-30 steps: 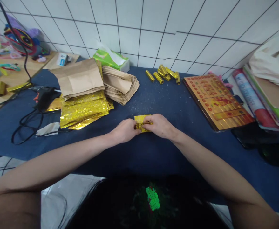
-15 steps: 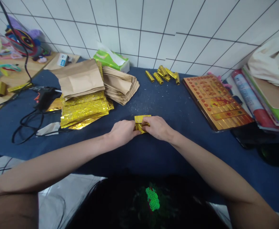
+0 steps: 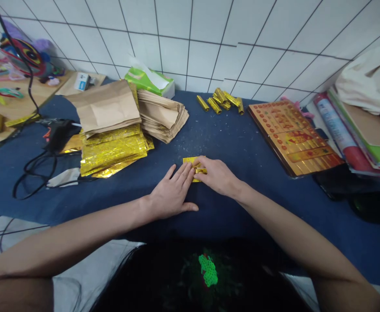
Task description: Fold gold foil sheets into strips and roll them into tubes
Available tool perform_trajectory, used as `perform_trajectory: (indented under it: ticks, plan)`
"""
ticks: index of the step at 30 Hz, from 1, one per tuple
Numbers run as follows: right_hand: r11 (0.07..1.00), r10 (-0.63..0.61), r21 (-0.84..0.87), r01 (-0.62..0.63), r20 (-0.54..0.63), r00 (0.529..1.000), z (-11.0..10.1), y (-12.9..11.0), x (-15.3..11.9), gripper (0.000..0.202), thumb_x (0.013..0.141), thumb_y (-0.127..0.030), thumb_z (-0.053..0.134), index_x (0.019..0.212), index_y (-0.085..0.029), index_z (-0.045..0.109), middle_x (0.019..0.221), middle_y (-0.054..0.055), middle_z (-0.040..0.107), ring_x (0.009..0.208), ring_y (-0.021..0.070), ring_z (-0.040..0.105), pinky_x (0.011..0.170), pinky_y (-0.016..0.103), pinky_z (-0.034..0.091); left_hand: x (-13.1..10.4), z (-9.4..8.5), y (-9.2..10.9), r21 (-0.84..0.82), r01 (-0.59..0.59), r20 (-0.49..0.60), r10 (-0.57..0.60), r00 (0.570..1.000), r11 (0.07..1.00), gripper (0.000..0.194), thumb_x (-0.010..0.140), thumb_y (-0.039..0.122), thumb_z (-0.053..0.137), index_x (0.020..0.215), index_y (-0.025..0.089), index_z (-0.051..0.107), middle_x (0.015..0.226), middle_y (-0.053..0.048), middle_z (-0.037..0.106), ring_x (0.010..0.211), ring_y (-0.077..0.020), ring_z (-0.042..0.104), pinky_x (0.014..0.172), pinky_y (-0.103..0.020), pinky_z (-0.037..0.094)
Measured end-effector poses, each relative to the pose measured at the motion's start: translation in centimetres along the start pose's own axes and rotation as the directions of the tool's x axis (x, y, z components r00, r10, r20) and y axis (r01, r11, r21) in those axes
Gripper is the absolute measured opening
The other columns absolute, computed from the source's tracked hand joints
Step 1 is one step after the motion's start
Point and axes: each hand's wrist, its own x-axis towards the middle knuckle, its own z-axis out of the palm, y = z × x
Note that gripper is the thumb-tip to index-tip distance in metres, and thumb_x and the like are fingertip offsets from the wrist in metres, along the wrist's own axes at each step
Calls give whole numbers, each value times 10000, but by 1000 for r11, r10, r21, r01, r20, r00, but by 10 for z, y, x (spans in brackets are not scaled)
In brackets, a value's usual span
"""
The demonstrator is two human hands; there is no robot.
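Note:
A small piece of shiny gold foil paper point(image 3: 187, 160) lies on the dark blue tabletop in front of me, partly folded. My left hand point(image 3: 172, 195) is laid flat with fingers stretched and thumb apart, its fingertips pressing on the left side of the gold paper. My right hand point(image 3: 219, 174) is closed on the right side of the same piece, thumb and forefinger gripping its folded part. Fingers of both hands hide much of the paper. Beyond them, several small gold foil rolls point(image 3: 221, 100) rest near the wall.
At the left are stacked gold foil sheets point(image 3: 115, 151), brown paper point(image 3: 107, 108), a hot glue gun point(image 3: 58, 132) and its black cable. A green tissue box point(image 3: 149, 81) stands by the tiled wall point(image 3: 209, 39). A gold-orange patterned box point(image 3: 295, 136) lies at the right.
My left hand has gone from a closed grip on the gold paper to lying flat with fingers spread over it. My right hand still grips the paper.

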Motion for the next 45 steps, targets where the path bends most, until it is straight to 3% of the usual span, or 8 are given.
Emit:
perform_trajectory:
  ticks: [8, 13, 24, 29, 35, 39, 42, 45]
  plan:
    - [956, 158, 266, -121, -120, 980, 2, 21, -25, 170, 762, -192, 534, 929, -204, 564, 675, -31, 626, 682, 137, 586, 691, 286, 433, -1, -1, 0, -16, -2, -12, 2, 1000, 1000, 952, 752, 732, 241, 1396, 31, 205, 1443, -262, 193, 1352, -345, 153, 1059, -531, 162]
    - [946, 191, 288, -152, -112, 975, 6, 21, -21, 160, 744, -179, 552, 902, -200, 554, 652, -34, 624, 634, 130, 574, 654, 282, 434, -1, -2, -1, -50, -25, -15, 24, 1000, 998, 894, 752, 726, 272, 1407, 120, 217, 1437, -271, 199, 1347, -358, 168, 1039, -553, 173]
    - [948, 205, 271, -165, -128, 970, 7, 16, -19, 95, 747, -172, 522, 839, -192, 538, 663, -16, 623, 599, 123, 571, 616, 261, 431, -3, -1, 2, -58, -25, -35, 23, 999, 998, 886, 758, 727, 254, 1393, 110, 259, 1464, -175, 219, 1362, -333, 120, 1053, -574, 123]
    - [977, 157, 169, -130, -153, 976, 11, 19, -21, 92, 773, -169, 492, 838, -192, 553, 709, -2, 644, 664, 146, 599, 648, 275, 441, -4, 0, 1, -75, -44, -31, 42, 999, 996, 896, 767, 725, 195, 1399, 90, 228, 1464, -161, 226, 1357, -299, 166, 1063, -536, 148]
    - [977, -80, -213, -5, -388, 918, 17, 13, -38, 226, 861, -214, 409, 966, -171, 604, 1024, 90, 644, 946, 210, 585, 827, 346, 435, -4, -2, 1, -79, -39, -18, 37, 999, 996, 885, 773, 719, 189, 1402, 97, 215, 1465, -155, 224, 1356, -303, 163, 1050, -564, 154]
    - [882, -330, -409, 234, -182, 926, 25, 8, -45, 527, 900, -424, 334, 1301, -92, 420, 1383, 158, 403, 1317, 276, 279, 1067, 501, 178, -3, -1, 2, -84, -38, -15, 37, 999, 996, 903, 767, 725, 197, 1401, 82, 208, 1459, -170, 234, 1355, -315, 159, 1044, -581, 148]
    - [855, -310, -443, 269, -20, 951, 33, 12, -47, 793, 839, -611, 297, 1392, -45, 241, 1444, 199, 264, 1362, 297, 148, 1067, 563, 95, -3, 0, 3, -82, -42, -19, 40, 999, 996, 919, 759, 731, 216, 1401, 73, 207, 1452, -184, 246, 1352, -322, 168, 1047, -575, 152]
    - [858, -246, -456, 236, 38, 969, 36, 19, -47, 861, 813, -673, 235, 1401, -46, 206, 1446, 203, 254, 1366, 294, 129, 1060, 582, 87, -4, 0, 1, -81, -52, -33, 49, 998, 995, 949, 745, 745, 216, 1408, 67, 176, 1462, -190, 213, 1358, -323, 145, 1054, -564, 144]
